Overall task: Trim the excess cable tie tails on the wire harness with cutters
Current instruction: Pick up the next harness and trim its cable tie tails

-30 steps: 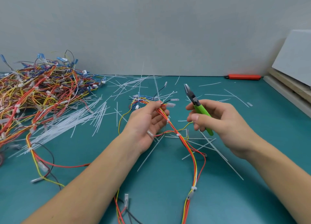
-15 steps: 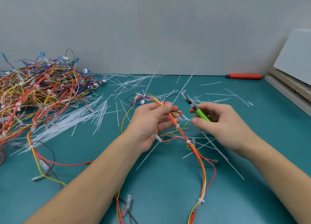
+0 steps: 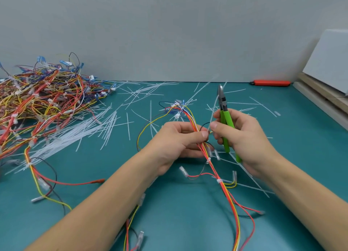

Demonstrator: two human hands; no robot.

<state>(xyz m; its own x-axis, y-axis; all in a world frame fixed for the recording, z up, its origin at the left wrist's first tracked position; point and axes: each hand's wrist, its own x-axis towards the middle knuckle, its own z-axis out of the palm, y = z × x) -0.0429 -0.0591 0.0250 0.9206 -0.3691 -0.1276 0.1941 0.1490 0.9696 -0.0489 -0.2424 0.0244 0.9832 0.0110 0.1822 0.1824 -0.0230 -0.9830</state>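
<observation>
My left hand (image 3: 180,139) grips a wire harness (image 3: 224,186) of red, orange and yellow wires that runs from the hand down toward me. My right hand (image 3: 239,136) holds green-handled cutters (image 3: 225,119) upright, jaws pointing up and away. Its thumb and forefinger also pinch a long white cable tie tail (image 3: 213,107) that rises from the harness right beside my left thumb. The two hands almost touch. White cable ties (image 3: 218,180) ring the harness lower down.
A big heap of wire harnesses (image 3: 41,103) fills the left of the teal table (image 3: 301,156). Loose white tie tails (image 3: 90,130) lie scattered across the middle. A red tool (image 3: 271,82) lies at the back wall. Boards (image 3: 323,92) lean at the right.
The cutters swung from pointing left at the harness to upright. My right thumb and forefinger took hold of the tie tail. Both hands shifted slightly closer together.
</observation>
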